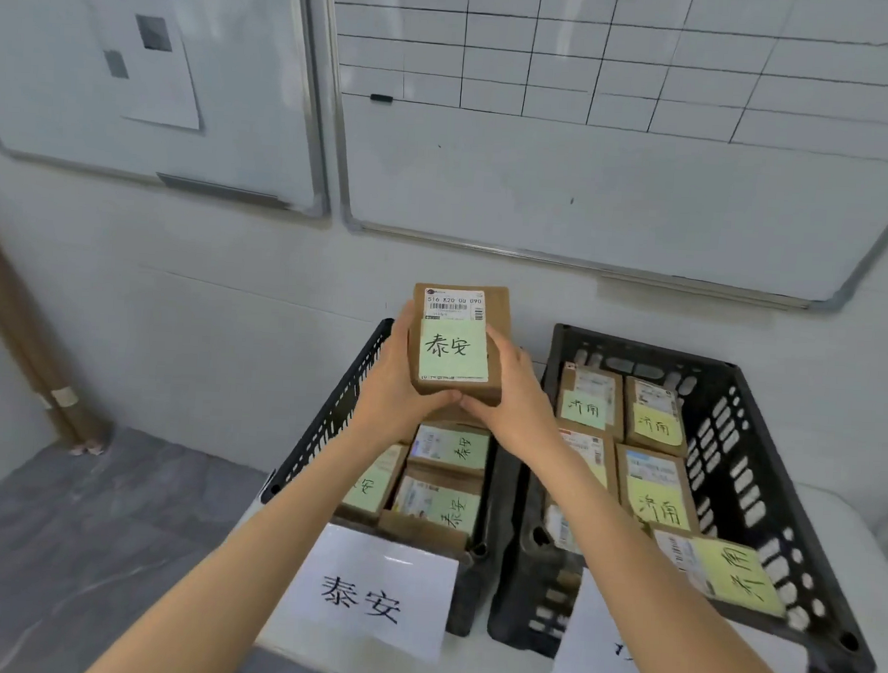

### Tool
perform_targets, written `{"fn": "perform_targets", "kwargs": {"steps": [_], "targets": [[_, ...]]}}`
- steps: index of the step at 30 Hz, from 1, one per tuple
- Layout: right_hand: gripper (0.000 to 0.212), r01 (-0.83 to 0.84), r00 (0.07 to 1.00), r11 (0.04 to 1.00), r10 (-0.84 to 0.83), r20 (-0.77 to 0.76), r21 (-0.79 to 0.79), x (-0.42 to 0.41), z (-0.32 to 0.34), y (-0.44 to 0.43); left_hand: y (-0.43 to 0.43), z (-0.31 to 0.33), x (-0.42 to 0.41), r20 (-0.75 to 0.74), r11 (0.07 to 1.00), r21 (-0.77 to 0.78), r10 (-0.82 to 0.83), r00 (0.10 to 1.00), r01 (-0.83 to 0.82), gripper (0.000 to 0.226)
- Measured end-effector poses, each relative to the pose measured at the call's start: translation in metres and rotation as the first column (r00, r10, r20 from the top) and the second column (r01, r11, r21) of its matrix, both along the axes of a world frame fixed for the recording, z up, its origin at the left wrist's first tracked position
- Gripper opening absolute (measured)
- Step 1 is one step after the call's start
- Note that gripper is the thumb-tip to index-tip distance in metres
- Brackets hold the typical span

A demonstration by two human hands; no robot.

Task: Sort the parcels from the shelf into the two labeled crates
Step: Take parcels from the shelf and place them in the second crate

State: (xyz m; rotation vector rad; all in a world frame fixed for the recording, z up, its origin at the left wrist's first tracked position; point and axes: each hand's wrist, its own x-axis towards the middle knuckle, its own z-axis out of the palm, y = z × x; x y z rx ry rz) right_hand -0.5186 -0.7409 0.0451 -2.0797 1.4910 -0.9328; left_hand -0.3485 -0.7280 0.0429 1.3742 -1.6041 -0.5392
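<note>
Your left hand (pixel 394 382) and right hand (pixel 512 394) grip the cardboard parcel (pixel 495 313) by its sides, fingertips meeting under its near edge. It hangs above the left crate (pixel 324 417), far end, its green note matching that crate's paper sign (pixel 367 589).

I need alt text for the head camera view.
The left hand and right hand hold a small brown cardboard parcel with a green handwritten note over the left black plastic crate, whose white paper sign bears the same characters. The right black plastic crate holds similar parcels.
</note>
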Motion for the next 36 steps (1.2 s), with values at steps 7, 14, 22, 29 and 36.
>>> {"fn": "perform_targets", "kwargs": {"steps": [7,14,22,29,36], "targets": [[0.093,-0.028,0.999,0.993,0.023,0.047,0.112,0.04,-0.022,-0.054,-0.071,-0.029,0.052,0.037,0.997,0.078,-0.016,0.999,0.013,0.089],[0.098,-0.02,0.994,0.975,-0.004,0.105,0.221,0.048,-0.032,-0.091,-0.114,-0.058,0.068,-0.085,0.988,0.138,-0.055,0.995,0.067,0.085],[0.1,-0.003,0.997,0.96,-0.018,0.074,0.279,0.04,-0.042,-0.122,-0.148,-0.089,0.079,-0.125,0.98,0.188,-0.042,0.991,0.065,0.084],[0.086,0.153,0.981,0.937,-0.182,0.066,0.315,0.004,-0.052,-0.13,-0.171,-0.125,0.052,-0.012,0.96,0.253,-0.119,0.993,0.118,0.085],[0.071,0.29,0.953,0.911,-0.302,-0.003,0.293,-0.029,-0.069,-0.124,-0.187,-0.165,0.002,0.06,0.941,0.303,-0.177,0.982,0.151,0.086]]}}
